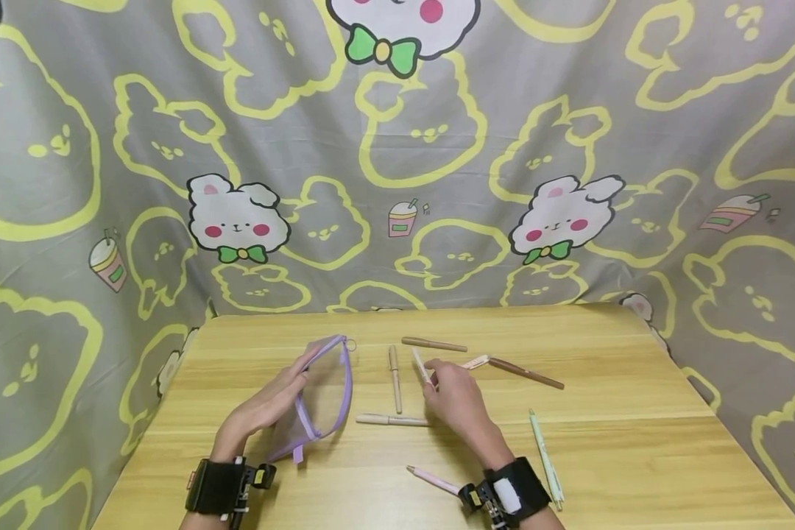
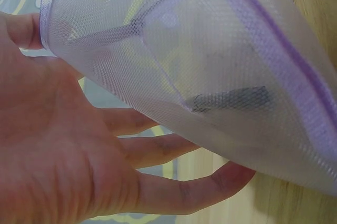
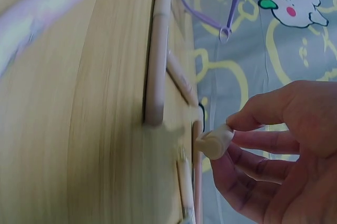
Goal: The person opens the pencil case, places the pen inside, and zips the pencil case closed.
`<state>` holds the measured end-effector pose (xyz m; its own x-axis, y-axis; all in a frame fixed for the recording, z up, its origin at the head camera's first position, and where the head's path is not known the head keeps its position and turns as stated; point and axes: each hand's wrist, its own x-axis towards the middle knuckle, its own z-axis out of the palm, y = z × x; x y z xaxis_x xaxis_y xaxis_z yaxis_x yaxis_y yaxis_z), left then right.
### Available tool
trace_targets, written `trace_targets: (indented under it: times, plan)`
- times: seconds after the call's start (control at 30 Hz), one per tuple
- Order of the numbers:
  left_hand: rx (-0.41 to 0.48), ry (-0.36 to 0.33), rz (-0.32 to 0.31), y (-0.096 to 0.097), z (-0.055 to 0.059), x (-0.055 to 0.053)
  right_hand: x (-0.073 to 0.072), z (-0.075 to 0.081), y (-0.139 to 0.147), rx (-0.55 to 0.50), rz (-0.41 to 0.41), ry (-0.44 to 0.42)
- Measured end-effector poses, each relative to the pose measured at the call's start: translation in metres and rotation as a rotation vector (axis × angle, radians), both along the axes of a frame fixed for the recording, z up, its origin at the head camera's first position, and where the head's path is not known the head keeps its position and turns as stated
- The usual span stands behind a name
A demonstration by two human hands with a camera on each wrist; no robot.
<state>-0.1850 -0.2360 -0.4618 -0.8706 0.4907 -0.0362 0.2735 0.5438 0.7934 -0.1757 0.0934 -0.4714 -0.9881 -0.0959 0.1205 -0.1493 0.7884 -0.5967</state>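
Note:
My left hand (image 1: 265, 405) holds a purple-edged mesh pencil pouch (image 1: 350, 390), tilted with its zip mouth gaping toward the right. In the left wrist view the thumb is at the pouch's edge and the other fingers (image 2: 163, 147) run behind the mesh (image 2: 158, 71). A dark strip (image 2: 231, 99) shows through the mesh. Over the middle of the table my right hand (image 1: 460, 397) pinches a whitish pen (image 1: 420, 363) between thumb and fingertips. One rounded end of that pen (image 3: 215, 144) points at the right wrist camera; the fingers cover its middle.
Loose pens lie around the right hand: a tan one (image 1: 395, 383), a greyish one (image 1: 387, 419), a light brown one (image 1: 433, 344) and a dark brown one (image 1: 526, 373). Nearer are a pink pen (image 1: 432, 479) and a green pen (image 1: 546, 460). A patterned curtain (image 1: 437, 169) surrounds the wooden table (image 1: 238, 346).

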Motion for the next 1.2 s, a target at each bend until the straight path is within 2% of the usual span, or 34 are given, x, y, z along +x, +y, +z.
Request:
trace_targets:
  times: [0.23, 0.57, 0.9, 1.07, 1.2]
  plan:
    - [-0.049, -0.020, 0.032, 0.000, 0.000, 0.000, 0.000, 0.003, -0.016, 0.003, 0.020, 0.033]
    - [-0.060, -0.028, 0.035, 0.002, 0.001, -0.001, -0.002, 0.005, -0.030, -0.029, 0.048, 0.015]
    - [-0.065, -0.013, 0.032, 0.002, 0.000, -0.001, -0.002, -0.004, -0.043, -0.036, 0.078, 0.028]
    - [-0.069, -0.008, 0.039, 0.001, 0.000, -0.001, 0.000, -0.002, -0.054, -0.080, 0.115, 0.039]
    - [-0.070, -0.011, 0.048, 0.002, 0.000, 0.000, 0.001, 0.001, -0.066, -0.166, 0.166, -0.010]
